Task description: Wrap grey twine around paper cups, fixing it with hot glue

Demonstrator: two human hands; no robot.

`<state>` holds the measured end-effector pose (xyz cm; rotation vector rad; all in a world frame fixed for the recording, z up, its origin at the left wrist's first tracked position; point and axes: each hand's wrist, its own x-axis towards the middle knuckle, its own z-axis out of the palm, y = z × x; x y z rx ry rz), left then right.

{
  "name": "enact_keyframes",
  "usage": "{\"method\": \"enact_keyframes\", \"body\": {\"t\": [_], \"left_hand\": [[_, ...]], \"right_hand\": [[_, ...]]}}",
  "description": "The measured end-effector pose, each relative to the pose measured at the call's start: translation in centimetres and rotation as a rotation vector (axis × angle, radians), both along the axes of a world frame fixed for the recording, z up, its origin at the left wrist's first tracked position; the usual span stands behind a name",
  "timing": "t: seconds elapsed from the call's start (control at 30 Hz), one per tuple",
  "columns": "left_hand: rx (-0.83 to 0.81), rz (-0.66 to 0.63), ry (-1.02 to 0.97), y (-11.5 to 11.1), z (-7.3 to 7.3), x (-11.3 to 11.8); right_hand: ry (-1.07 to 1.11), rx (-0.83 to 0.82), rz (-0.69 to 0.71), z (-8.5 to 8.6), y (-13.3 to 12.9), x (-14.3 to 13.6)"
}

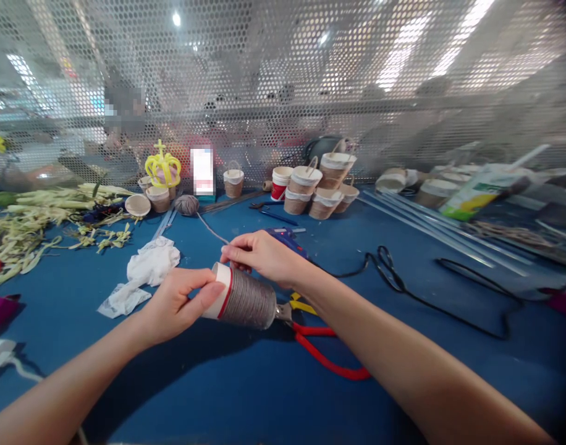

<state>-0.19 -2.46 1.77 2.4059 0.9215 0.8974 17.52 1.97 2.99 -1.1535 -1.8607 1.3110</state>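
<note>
My left hand (pixel 183 303) grips the rim end of a paper cup (pixel 250 300) that lies tilted on its side. Grey yarn is wound closely round most of the cup, up to a red line below its white rim. Above the cup, my right hand (pixel 257 253) pinches the grey yarn between thumb and fingers. From there the strand runs back to a grey yarn ball (pixel 187 205). Red-handled scissors (pixel 317 346) lie behind the cup's base and under my right forearm, partly hidden.
Twine-covered little baskets (pixel 304 185) are stacked at the back beside a red paper cup (pixel 281 184). White crumpled tissue (pixel 152 262) lies left. A blue glue gun (pixel 287 240), a black cable (pixel 403 281) and clear glue sticks (pixel 450 228) lie right. Perforated metal mesh (pixel 264 74) stands behind.
</note>
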Motion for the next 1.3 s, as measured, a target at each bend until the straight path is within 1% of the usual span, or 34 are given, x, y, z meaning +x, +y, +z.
{"method": "enact_keyframes", "body": {"t": [0.3, 0.43, 0.53, 0.67, 0.73, 0.8, 0.87, 0.93, 1.0, 1.07, 1.2, 1.3], "left_hand": [[0.035, 0.024, -0.004, 0.0, -0.1, -0.1], [0.041, 0.017, -0.021, 0.0, -0.1, 0.0], [0.019, 0.018, -0.024, 0.0, 0.0, 0.0], [-0.025, 0.065, -0.016, 0.1, 0.2, -0.1], [-0.038, 0.103, -0.010, 0.3, 0.2, -0.2], [-0.033, 0.124, -0.004, 0.5, 0.2, -0.3], [-0.013, 0.121, -0.002, 0.7, 0.1, -0.4], [0.000, 0.108, 0.002, 0.8, 0.0, -0.4], [-0.002, 0.084, 0.004, 1.0, -0.3, -0.3], [-0.030, 0.091, -0.014, 1.1, -0.6, -0.2], [-0.140, 0.183, -0.138, 1.3, -1.1, 0.1], [-0.206, 0.265, -0.251, 1.5, -1.5, 0.2]], "right_hand": [[-0.057, 0.068, 0.021, -0.2, 0.0, -0.1], [-0.091, 0.069, 0.040, -0.6, 0.1, -0.1], [-0.104, 0.068, 0.050, -0.5, 0.2, -0.1], [-0.108, 0.045, -0.027, 0.2, 0.3, 0.2], [-0.104, 0.007, -0.069, 0.7, 0.2, 0.7], [-0.096, -0.050, -0.070, 0.9, -0.3, 1.4], [-0.055, -0.143, -0.019, 0.8, -1.1, 2.3], [0.037, -0.239, 0.043, 0.3, -2.2, 2.9], [0.129, -0.210, 0.009, -0.5, -3.3, 3.2], [0.210, -0.215, -0.036, -1.3, -4.0, 3.3], [0.362, -0.308, -0.067, -2.2, -4.6, 3.3], [0.446, -0.286, -0.123, -2.6, -4.4, 3.6]]}}
